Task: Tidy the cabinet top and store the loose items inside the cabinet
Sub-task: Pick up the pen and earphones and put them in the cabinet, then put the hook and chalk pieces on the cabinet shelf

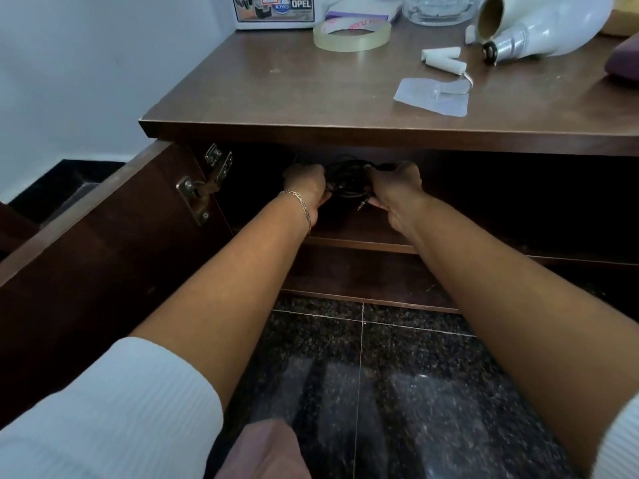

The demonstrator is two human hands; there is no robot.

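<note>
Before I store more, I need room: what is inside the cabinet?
The left hand and right hand hold a coiled black cable over the shelf. Everything deeper is lost in darkness.

Two hands: left hand (306, 188), right hand (394, 191). One coiled black cable (347, 178). One tape roll (352, 34), one printed box (275, 10), one glass jar (437, 8), one white bottle (546, 25) far right, two small white rolls (446, 65), one clear packet (432, 95), one bracelet (301, 202)

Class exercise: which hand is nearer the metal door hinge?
Left. The left hand is just right of the metal hinge; the right hand is farther right, past the coiled black cable.
</note>
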